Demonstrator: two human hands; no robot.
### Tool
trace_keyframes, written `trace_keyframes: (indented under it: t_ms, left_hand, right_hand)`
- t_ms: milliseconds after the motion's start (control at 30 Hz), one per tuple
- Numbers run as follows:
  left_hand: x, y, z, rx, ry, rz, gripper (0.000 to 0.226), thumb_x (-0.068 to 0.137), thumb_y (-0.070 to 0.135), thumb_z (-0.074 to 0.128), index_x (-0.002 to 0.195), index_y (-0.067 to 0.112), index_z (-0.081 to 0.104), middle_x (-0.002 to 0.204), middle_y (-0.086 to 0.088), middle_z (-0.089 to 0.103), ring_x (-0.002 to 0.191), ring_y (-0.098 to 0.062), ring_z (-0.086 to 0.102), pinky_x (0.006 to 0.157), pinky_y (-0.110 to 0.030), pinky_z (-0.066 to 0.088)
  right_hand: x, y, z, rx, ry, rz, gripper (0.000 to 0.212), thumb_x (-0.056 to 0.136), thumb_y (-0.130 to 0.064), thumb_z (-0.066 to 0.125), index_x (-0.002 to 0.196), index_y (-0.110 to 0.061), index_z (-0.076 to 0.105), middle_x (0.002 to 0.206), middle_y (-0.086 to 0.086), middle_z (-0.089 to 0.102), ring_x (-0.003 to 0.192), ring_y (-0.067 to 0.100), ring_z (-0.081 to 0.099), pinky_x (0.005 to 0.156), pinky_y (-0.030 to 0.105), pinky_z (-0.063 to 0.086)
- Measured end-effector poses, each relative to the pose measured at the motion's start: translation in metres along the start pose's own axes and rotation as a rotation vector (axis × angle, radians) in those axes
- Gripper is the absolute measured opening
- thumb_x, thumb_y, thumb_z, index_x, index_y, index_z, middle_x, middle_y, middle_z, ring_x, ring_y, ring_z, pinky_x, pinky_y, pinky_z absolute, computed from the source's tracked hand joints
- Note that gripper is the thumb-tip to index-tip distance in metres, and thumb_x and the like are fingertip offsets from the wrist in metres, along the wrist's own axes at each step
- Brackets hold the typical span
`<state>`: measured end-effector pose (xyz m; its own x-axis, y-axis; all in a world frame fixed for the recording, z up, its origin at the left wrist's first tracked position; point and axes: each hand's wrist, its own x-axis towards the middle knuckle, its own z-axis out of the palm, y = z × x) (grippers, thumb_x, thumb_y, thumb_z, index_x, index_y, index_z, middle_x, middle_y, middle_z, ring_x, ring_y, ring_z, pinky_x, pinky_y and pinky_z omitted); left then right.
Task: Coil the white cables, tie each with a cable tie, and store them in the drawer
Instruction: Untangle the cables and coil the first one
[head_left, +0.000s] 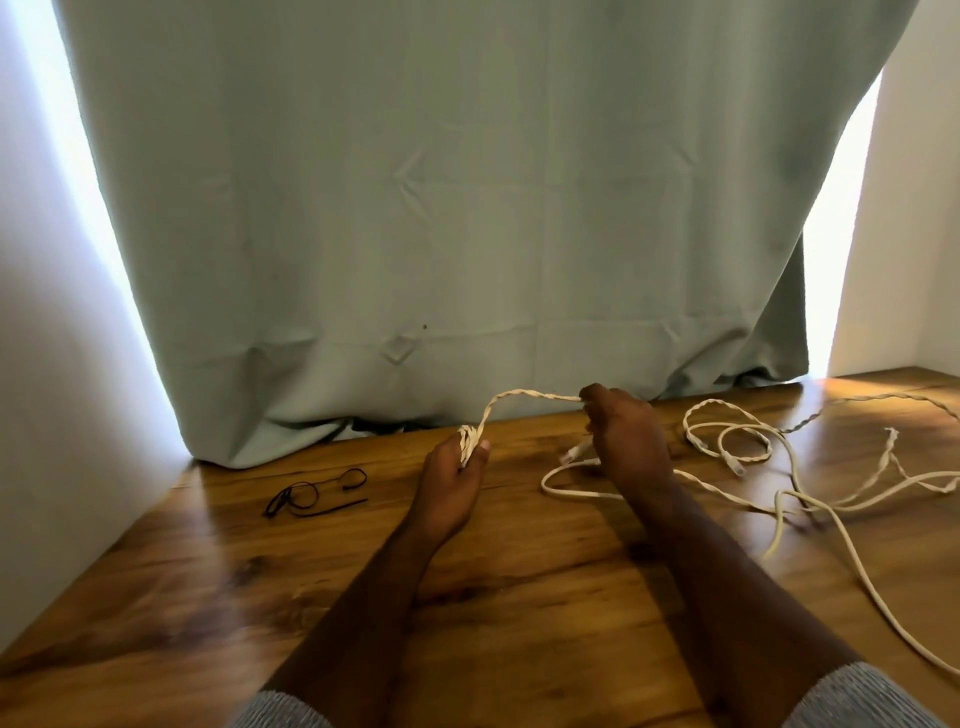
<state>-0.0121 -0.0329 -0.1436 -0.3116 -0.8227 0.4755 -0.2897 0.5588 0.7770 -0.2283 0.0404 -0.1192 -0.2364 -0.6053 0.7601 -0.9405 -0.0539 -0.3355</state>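
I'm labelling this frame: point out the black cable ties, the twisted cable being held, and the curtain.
black cable ties (311, 496), head view, middle of the bundle
twisted cable (524, 395), head view, span between the hands
curtain (441, 208), head view, central fabric

1. A twisted white cable (524, 396) arcs above the table, small loops at one end.
2. More white cables (769, 467) sprawl loose, tangled toward the right edge (plugs visible).
3. Black cable ties (311, 496) lie toward the left edge.
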Motion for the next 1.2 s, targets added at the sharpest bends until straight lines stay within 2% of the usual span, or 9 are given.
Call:
trace_keyframes:
  t_ms: [200, 400, 500, 600, 667, 800, 1000, 1067, 1200]
  left_hand:
    - [0.01, 0.018, -0.012, -0.801, -0.15, -0.303, 0.036, 0.102, 0.034, 0.049, 0.072, 0.014, 0.05, 0.045, 0.002, 0.03, 0.034, -0.009, 0.022, 0.043, -0.023, 0.019]
    - [0.014, 0.016, -0.015, -1.102, -0.182, -0.425, 0.035, 0.102, 0.029, 0.046, 0.071, 0.014, 0.047, 0.039, 0.005, 0.03, 0.027, -0.006, 0.023, 0.034, -0.016, 0.019]
    - [0.015, 0.014, -0.018, -1.19, -0.284, -0.473, 0.039, 0.103, 0.03, 0.043, 0.068, 0.013, 0.047, 0.037, 0.007, 0.028, 0.025, -0.004, 0.023, 0.032, -0.017, 0.02]
    - [0.013, 0.013, -0.021, -1.255, -0.418, -0.519, 0.04, 0.099, 0.033, 0.047, 0.065, 0.012, 0.048, 0.035, 0.007, 0.029, 0.025, -0.004, 0.024, 0.032, -0.018, 0.022]
    - [0.01, 0.016, -0.022, -1.253, -0.507, -0.511, 0.04, 0.096, 0.037, 0.049, 0.065, 0.012, 0.049, 0.035, 0.007, 0.029, 0.025, -0.004, 0.025, 0.032, -0.017, 0.022]
    - [0.006, 0.021, -0.026, -1.239, -0.751, -0.506, 0.056, 0.095, 0.059, 0.042, 0.07, 0.009, 0.049, 0.036, 0.007, 0.032, 0.025, -0.004, 0.026, 0.033, -0.016, 0.025]
    - [0.006, 0.026, -0.026, -1.174, -1.012, -0.443, 0.067, 0.086, 0.074, 0.042, 0.073, 0.009, 0.053, 0.04, 0.008, 0.037, 0.03, -0.006, 0.02, 0.039, -0.018, 0.028]
    - [0.003, 0.026, -0.026, -1.062, -1.069, -0.419, 0.057, 0.082, 0.065, 0.063, 0.077, 0.01, 0.051, 0.042, 0.009, 0.036, 0.03, -0.003, 0.025, 0.041, -0.019, 0.031]
    - [-0.005, 0.033, -0.019, -0.94, -1.089, -0.347, 0.045, 0.084, 0.051, 0.072, 0.077, 0.013, 0.05, 0.045, 0.01, 0.032, 0.032, -0.001, 0.028, 0.042, -0.02, 0.032]
  right_hand:
    - [-0.004, -0.029, -0.004, 0.63, -0.297, 0.139, 0.021, 0.096, -0.03, 0.064, 0.115, -0.021, 0.067, 0.091, 0.001, 0.077, 0.07, 0.012, 0.072, 0.059, 0.033, 0.058]
    - [-0.002, -0.043, -0.005, 1.424, -0.488, 0.347, 0.083, 0.092, -0.068, 0.023, 0.108, -0.002, 0.07, 0.102, 0.028, 0.07, 0.049, 0.026, 0.062, 0.041, 0.023, 0.035]
    - [-0.005, -0.048, -0.006, 1.137, -0.334, 0.197, 0.057, 0.097, -0.046, 0.035, 0.101, -0.004, 0.073, 0.104, 0.017, 0.074, 0.065, 0.025, 0.066, 0.051, 0.029, 0.042]
    - [-0.012, -0.047, -0.002, 0.472, -0.192, -0.188, 0.035, 0.09, -0.012, 0.051, 0.119, -0.024, 0.067, 0.124, -0.004, 0.068, 0.108, 0.012, 0.063, 0.085, 0.036, 0.05]
    - [-0.012, -0.052, 0.003, 0.16, -0.195, -0.392, 0.047, 0.09, -0.018, 0.046, 0.135, -0.029, 0.057, 0.146, -0.005, 0.052, 0.133, 0.015, 0.045, 0.104, 0.042, 0.036]
    - [-0.005, -0.061, -0.001, -0.045, -0.196, -0.419, 0.049, 0.096, -0.052, 0.033, 0.136, -0.033, 0.055, 0.162, -0.006, 0.03, 0.146, 0.02, 0.025, 0.107, 0.049, 0.023]
    - [0.002, -0.047, -0.011, 0.001, -0.054, -0.467, 0.026, 0.104, -0.032, 0.038, 0.105, -0.021, 0.062, 0.114, -0.005, 0.067, 0.118, 0.014, 0.058, 0.113, 0.044, 0.027]
    - [0.005, -0.055, -0.016, 0.045, -0.001, -0.498, 0.024, 0.104, -0.024, 0.039, 0.097, -0.015, 0.059, 0.094, 0.0, 0.063, 0.087, 0.02, 0.058, 0.096, 0.038, 0.04]
    - [0.009, -0.065, -0.019, 0.104, 0.043, -0.438, 0.02, 0.101, -0.019, 0.039, 0.095, -0.011, 0.055, 0.081, 0.005, 0.055, 0.071, 0.018, 0.044, 0.065, 0.03, 0.036]
